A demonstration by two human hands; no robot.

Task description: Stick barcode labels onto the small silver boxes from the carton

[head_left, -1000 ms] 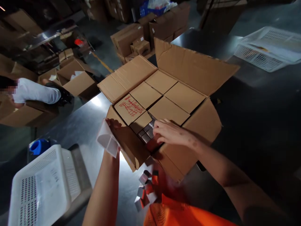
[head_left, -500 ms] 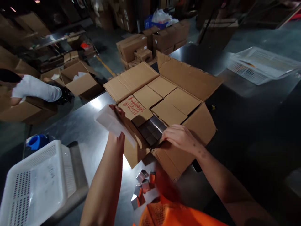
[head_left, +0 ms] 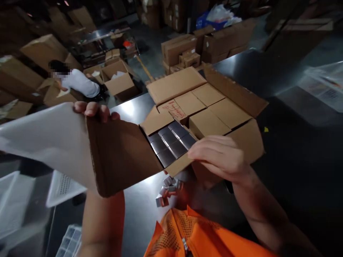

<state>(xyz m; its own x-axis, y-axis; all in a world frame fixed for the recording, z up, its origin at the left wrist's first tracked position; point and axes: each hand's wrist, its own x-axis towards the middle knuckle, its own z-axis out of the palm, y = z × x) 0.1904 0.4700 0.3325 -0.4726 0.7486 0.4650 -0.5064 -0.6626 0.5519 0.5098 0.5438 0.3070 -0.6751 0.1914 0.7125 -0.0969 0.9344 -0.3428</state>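
A big open cardboard carton (head_left: 249, 142) stands on a dark metal table and holds several small brown boxes (head_left: 207, 123). The nearest small box is open and shows rows of shiny metal pieces (head_left: 171, 141). My left hand (head_left: 93, 110) grips this box's raised brown lid flap (head_left: 120, 153) together with a white sheet (head_left: 45, 137), fingers curled over the top edge. My right hand (head_left: 218, 155) rests on the box's near right edge, beside the metal pieces, fingers curled down.
Loose metal pieces (head_left: 167, 187) lie on the table in front of the carton. White perforated baskets (head_left: 63, 184) sit at the lower left. A person in white (head_left: 77, 82) bends over boxes on the floor at the back left. More cartons (head_left: 182, 50) are stacked behind.
My left hand has lifted the lid flap and white sheet up and toward me, so they now fill the left. More metal pieces are uncovered. My right hand shifted slightly right along the box edge.
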